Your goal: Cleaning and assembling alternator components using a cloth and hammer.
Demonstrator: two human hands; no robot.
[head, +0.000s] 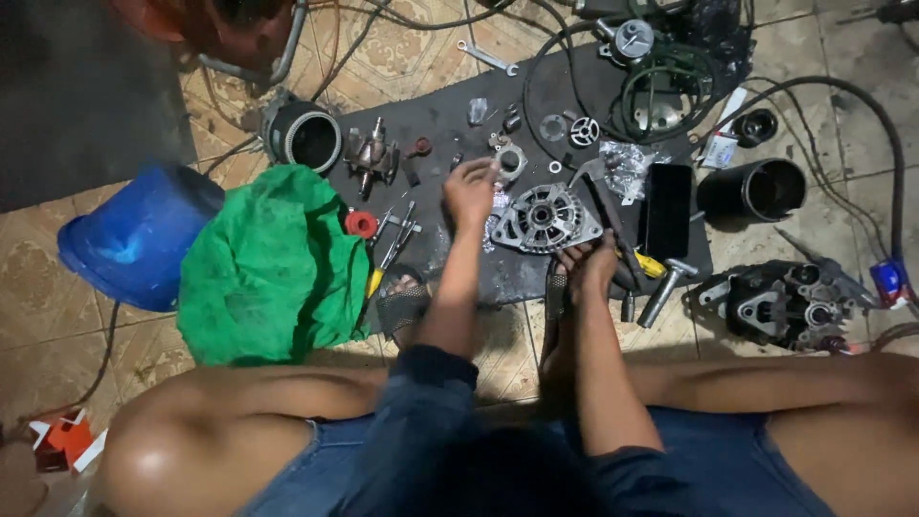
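Item: alternator housing (544,218), grey cast metal, finned, lying flat on the dark mat (450,124) near centre.

Left hand (469,190): at nine o'clock of the housing, fingers bunched and closed on a small part we cannot identify. Just beyond, at twelve o'clock of the hand, a small round metal piece (510,161).

Right hand (592,263): at five o'clock of the housing, fingers curled; whether they grip a tool we cannot tell, since the handles lie under them.

Nearby: green cloth (273,263) at nine o'clock, blue bucket (134,235) beyond it, hammer (662,289) at four o'clock, black cylinder (756,190) at three o'clock.

Handling note: we judge the small part is best kept pinched firmly and low over the mat, with the housing steadied flat.
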